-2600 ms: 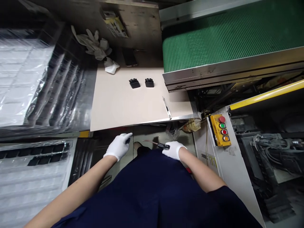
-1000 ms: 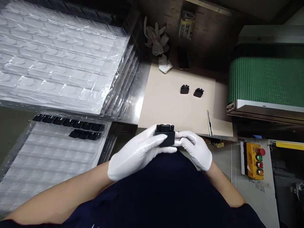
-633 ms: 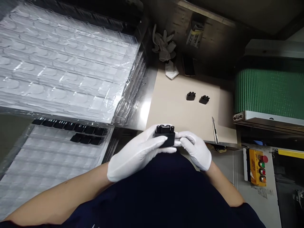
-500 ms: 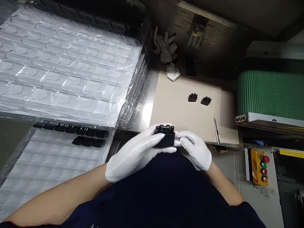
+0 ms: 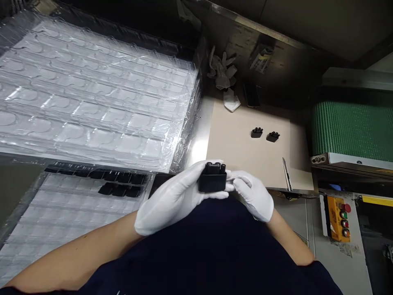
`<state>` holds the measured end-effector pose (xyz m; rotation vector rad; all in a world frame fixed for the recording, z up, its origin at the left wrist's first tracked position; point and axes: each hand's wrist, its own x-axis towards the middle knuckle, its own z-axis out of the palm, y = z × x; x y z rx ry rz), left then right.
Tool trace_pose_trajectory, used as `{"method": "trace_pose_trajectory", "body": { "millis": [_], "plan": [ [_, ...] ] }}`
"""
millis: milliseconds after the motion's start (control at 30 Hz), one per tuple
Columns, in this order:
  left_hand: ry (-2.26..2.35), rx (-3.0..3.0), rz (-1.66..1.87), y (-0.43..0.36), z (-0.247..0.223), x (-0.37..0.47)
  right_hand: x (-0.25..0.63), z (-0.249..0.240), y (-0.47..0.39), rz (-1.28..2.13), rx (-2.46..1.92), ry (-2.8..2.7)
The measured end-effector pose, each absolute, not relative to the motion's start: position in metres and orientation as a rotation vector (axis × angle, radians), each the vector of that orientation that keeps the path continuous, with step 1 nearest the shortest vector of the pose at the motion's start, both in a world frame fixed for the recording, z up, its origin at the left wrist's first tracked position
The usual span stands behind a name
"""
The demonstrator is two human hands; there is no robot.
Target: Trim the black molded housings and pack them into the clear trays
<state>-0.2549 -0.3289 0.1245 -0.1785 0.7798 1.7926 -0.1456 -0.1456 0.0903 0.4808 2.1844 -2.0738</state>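
Observation:
My left hand (image 5: 175,198), in a white glove, holds a black block (image 5: 213,182) with short black cylinders standing up from its top. The block is upright in front of my dark shirt. My right hand (image 5: 253,194), also gloved, is close beside the block's right side, its thumb and fingers bent together; whether something small is pinched there I cannot make out. Two similar black pieces, one (image 5: 256,132) to the left of the other (image 5: 272,136), stand on the beige sheet (image 5: 236,147) beyond my hands.
Stacked clear plastic trays (image 5: 101,98) fill the upper left. A lower tray (image 5: 76,205) holds several black pieces. A cutter knife (image 5: 287,174), phone (image 5: 251,95) and loose gloves (image 5: 222,71) lie on the bench. Right: green conveyor belt (image 5: 353,131), orange button box (image 5: 337,219).
The left thumb has moved off the block's front face, which now shows more fully. The bench and trays have shifted slightly to the right and down in view.

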Motion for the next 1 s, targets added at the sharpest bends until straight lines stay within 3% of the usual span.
{"method": "trace_pose_trajectory", "body": {
  "millis": [533,833,1000],
  "plan": [
    [0.961,-0.002,1.807,-0.321,0.126,-0.239,-0.142,0.095,-0.138,-2.021,0.371,2.167],
    [1.115,0.174,1.759,-0.287,0.117,-0.209,-0.122,0.093,-0.108,-1.691,0.107,2.570],
    [1.238,0.152,1.751,-0.267,0.121,-0.192,-0.105,0.089,-0.094,-1.627,0.343,2.738]
  ]
}}
